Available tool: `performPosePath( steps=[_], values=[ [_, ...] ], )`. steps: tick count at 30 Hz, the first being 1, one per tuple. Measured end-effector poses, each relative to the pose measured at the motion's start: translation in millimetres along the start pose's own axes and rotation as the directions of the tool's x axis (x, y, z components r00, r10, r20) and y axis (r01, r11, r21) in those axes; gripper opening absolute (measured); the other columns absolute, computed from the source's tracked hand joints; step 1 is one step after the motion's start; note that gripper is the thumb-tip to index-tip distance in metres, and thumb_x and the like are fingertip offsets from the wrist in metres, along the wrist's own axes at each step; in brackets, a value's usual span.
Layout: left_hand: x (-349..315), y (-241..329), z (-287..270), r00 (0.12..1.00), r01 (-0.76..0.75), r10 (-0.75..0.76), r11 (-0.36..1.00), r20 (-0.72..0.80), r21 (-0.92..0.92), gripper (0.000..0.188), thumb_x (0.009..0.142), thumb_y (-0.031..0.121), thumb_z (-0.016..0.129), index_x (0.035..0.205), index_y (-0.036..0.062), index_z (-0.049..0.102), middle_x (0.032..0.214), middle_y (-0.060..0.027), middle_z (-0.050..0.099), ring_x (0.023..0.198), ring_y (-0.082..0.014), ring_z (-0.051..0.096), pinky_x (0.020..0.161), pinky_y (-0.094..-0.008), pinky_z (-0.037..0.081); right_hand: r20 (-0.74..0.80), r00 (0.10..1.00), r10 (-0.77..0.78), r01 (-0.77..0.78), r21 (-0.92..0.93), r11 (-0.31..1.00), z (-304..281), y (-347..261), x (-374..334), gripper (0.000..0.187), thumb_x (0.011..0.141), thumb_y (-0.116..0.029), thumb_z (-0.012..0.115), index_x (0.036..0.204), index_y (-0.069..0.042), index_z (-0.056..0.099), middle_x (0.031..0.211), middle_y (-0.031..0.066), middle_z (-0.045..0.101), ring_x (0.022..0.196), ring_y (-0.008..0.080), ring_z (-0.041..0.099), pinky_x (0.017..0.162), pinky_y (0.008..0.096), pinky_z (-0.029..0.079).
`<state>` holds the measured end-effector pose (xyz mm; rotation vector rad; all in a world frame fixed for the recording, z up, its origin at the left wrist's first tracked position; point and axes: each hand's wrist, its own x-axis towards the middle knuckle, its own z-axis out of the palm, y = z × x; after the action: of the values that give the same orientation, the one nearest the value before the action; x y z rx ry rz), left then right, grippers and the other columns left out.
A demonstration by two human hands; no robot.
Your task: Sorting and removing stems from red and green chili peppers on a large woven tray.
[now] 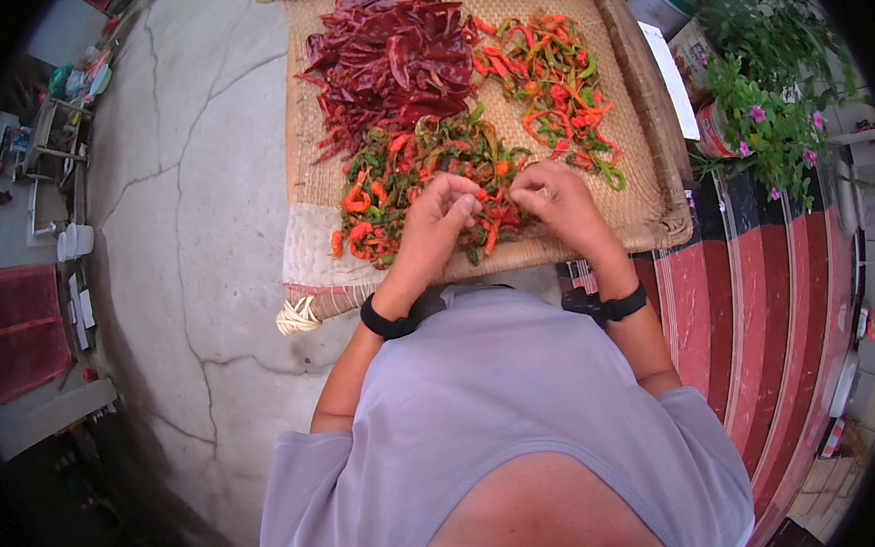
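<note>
My left hand [438,223] is closed in a pinch above the near pile of mixed red and green chili peppers [401,170], a small red chili pepper [482,196] showing at its fingertips. Facing it from the right, my right hand [558,201] has thumb and forefinger pressed together; what sits between them is too small to make out. A gap separates the two hands. Dark red dried chilies [394,51] are heaped at the far left of the woven mat [638,111]. Thin red, orange and green peppers [551,76] are spread at the far right.
A rolled rim [651,80] borders the mat. Potted plants with pink flowers [756,114] stand to its right, above red and dark striped steps [731,316]. Cracked concrete floor [231,176] lies to the left, with a red mat [20,329] and household items beyond.
</note>
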<state>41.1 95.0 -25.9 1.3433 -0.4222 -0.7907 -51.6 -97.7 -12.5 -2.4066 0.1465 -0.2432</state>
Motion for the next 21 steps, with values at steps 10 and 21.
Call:
performPosePath(
  steps=[10, 21],
  values=[
    [8.8, 10.2, 12.3, 0.986, -0.155, 0.128, 0.932, 0.102, 0.328, 0.03, 0.088, 0.017, 0.065, 0.114, 0.0034, 0.06, 0.1, -0.0022, 0.051, 0.078, -0.0079, 0.051, 0.07, -0.023, 0.045, 0.204, 0.921, 0.333, -0.353, 0.801, 0.484, -12.3, -18.0, 15.1, 0.017, 0.091, -0.021, 0.062, 0.098, -0.005, 0.062, 0.085, -0.0018, 0.062, 0.074, 0.0054, 0.053, 0.069, 0.0209, 0.043],
    [7.7, 19.5, -3.2, 0.997, -0.053, 0.05, 0.997, -0.06, -0.049, 0.021, 0.099, 0.02, 0.048, 0.108, 0.0033, 0.056, 0.091, -0.0007, 0.059, 0.075, -0.0074, 0.054, 0.07, -0.0219, 0.045, 0.373, 0.904, 0.209, -0.409, 0.609, 0.679, 5.4, -19.5, 5.6, 0.025, 0.092, -0.02, 0.057, 0.112, -0.004, 0.06, 0.094, 0.0001, 0.062, 0.069, 0.0054, 0.053, 0.059, 0.0202, 0.044]
  ],
)
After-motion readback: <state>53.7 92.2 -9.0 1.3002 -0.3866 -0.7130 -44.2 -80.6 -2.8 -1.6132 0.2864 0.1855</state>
